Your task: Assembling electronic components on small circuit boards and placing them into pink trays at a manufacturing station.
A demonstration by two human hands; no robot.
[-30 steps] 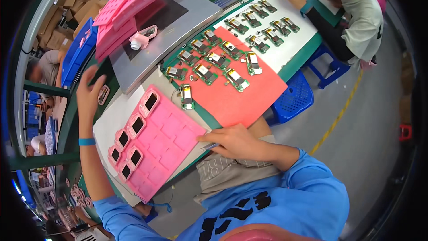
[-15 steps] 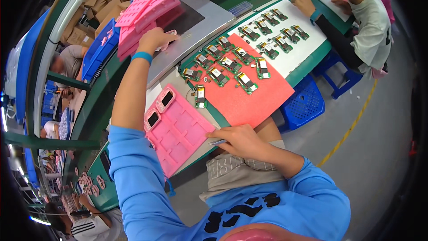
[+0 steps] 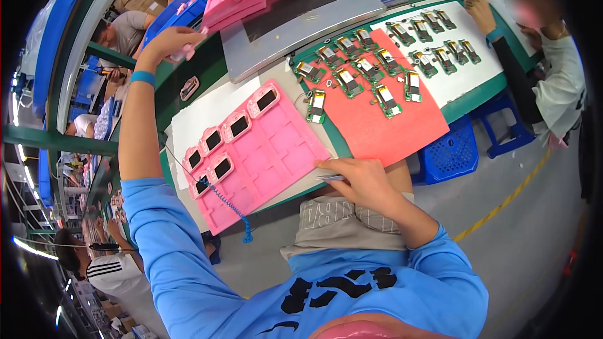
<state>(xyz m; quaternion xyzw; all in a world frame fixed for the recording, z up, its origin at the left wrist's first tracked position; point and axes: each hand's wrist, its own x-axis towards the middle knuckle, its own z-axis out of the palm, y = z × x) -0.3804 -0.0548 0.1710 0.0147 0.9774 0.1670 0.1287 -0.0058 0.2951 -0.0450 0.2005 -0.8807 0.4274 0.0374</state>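
My left hand (image 3: 168, 47) is raised at the far left, its fingers closed on a small pink plastic casing (image 3: 188, 50). Low on the right, my right hand (image 3: 361, 182) grips slim metal tweezers (image 3: 330, 177), and its fingertips touch the corner of a pink tray (image 3: 270, 166). Several pink-framed units with dark screens sit in the tray's left and upper pockets, one of them a screen unit (image 3: 264, 102) at the top corner. A coiled blue cord (image 3: 231, 206) hangs across the tray's lower left.
Green circuit boards with batteries (image 3: 348, 81) lie in rows on a red foam sheet (image 3: 408, 132) and a white sheet (image 3: 433, 91). Stacked pink trays (image 3: 242, 0) stand beside a blue bin (image 3: 173, 16). One pink casing (image 3: 189, 88) lies on the green belt. A co-worker's hand (image 3: 480, 16) rests at the right.
My left hand has moved left, away from the grey metal plate, carrying the pink casing. With the view shifted, more of the pink tray shows; my right hand stays at its corner.
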